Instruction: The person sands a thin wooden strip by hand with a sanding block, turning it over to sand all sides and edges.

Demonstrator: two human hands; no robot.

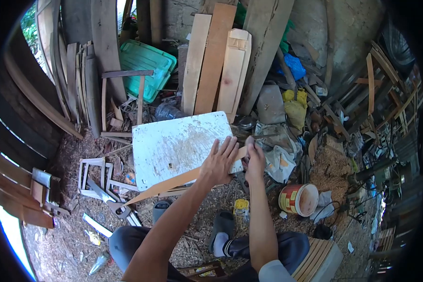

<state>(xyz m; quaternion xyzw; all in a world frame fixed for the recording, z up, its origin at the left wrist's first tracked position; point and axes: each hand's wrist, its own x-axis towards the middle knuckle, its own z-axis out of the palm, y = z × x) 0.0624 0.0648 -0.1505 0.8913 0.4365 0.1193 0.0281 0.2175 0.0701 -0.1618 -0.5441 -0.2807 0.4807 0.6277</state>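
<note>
A long thin wooden strip (174, 181) lies slantwise over the worn white board (178, 141), its left end sticking out past the board's lower edge. My left hand (217, 164) rests flat on the strip near the board's right side, fingers stretched out. At the strip's right end is my right hand (254, 157), closed, with its thumb up beside the board's right edge. Whatever else that hand grips, such as a tool, is too hidden to make out.
A hand saw (119, 207) lies on the shavings-strewn ground at the lower left. Upright planks (215, 56) and a green plastic lid (145, 68) stand behind the board. On the right are a red-and-yellow bucket (290, 199) and a yellow bag (295, 108).
</note>
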